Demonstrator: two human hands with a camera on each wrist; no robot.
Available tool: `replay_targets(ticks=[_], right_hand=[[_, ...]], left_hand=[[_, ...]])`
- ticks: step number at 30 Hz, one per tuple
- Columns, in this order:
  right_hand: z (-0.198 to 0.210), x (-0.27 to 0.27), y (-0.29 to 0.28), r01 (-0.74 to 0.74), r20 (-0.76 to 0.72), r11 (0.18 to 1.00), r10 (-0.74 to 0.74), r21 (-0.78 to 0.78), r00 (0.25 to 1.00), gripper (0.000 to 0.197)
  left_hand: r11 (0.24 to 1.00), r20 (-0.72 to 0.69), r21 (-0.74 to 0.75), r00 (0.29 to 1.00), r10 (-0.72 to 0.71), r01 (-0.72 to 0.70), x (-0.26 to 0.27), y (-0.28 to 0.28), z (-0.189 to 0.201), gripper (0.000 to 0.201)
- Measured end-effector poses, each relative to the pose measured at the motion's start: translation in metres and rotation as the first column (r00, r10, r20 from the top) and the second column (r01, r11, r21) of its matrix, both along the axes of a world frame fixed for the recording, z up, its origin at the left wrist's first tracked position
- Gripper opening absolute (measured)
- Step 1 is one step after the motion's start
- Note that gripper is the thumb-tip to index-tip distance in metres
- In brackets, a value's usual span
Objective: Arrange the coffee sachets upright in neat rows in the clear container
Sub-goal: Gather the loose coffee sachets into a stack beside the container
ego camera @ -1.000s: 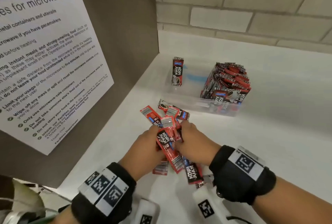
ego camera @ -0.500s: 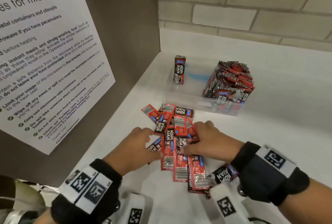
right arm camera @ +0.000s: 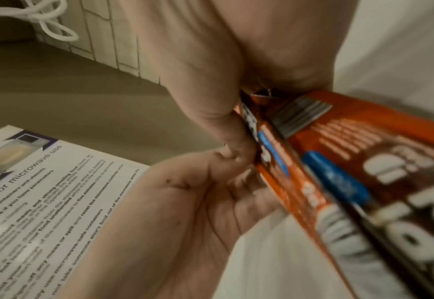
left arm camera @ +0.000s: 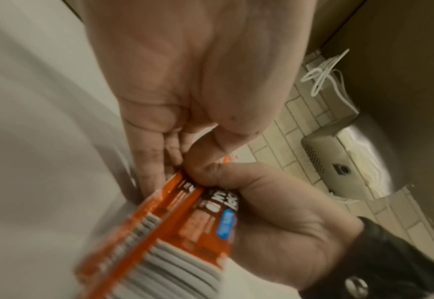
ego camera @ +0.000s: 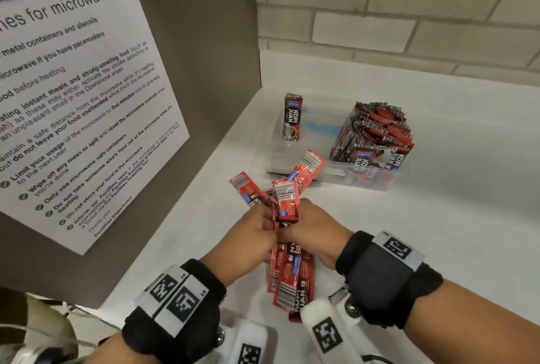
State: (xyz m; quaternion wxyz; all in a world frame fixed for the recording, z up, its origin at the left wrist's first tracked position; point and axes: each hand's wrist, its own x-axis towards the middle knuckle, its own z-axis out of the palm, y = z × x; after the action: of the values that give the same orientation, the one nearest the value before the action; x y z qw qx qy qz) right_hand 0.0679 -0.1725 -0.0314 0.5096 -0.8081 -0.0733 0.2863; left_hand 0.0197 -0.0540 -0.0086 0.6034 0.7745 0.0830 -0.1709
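Red foil coffee sachets [ego camera: 287, 249], one bundle, clasped between left hand [ego camera: 251, 239] and right hand [ego camera: 317, 232], long axis pointing toward the clear container [ego camera: 362, 179]. Container: just beyond the bundle on the white surface [ego camera: 453, 203], right hand nearer; filled block at its right end, one sachet [ego camera: 292, 116] upright at left.

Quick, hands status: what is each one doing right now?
Left hand: closed, gripping the bunch of coffee sachets from its left side.
Right hand: closed, gripping the same bunch from the right.
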Motion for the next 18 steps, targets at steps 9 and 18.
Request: replay_targets(ticks=[9, 18], right_hand=[[0.013, -0.002, -0.01, 0.071, 0.127, 0.977, -0.098, 0.203, 0.987, 0.034], [0.043, 0.009, -0.013, 0.04, 0.246, 0.914, -0.15, 0.404, 0.958, 0.025]], left_hand=[[0.887, 0.525, 0.432, 0.846, -0.097, -0.166, -0.005, 0.015, -0.006, 0.026], [0.989, 0.373, 0.14, 0.923, -0.094, 0.044, 0.002, 0.01, 0.0, 0.069]])
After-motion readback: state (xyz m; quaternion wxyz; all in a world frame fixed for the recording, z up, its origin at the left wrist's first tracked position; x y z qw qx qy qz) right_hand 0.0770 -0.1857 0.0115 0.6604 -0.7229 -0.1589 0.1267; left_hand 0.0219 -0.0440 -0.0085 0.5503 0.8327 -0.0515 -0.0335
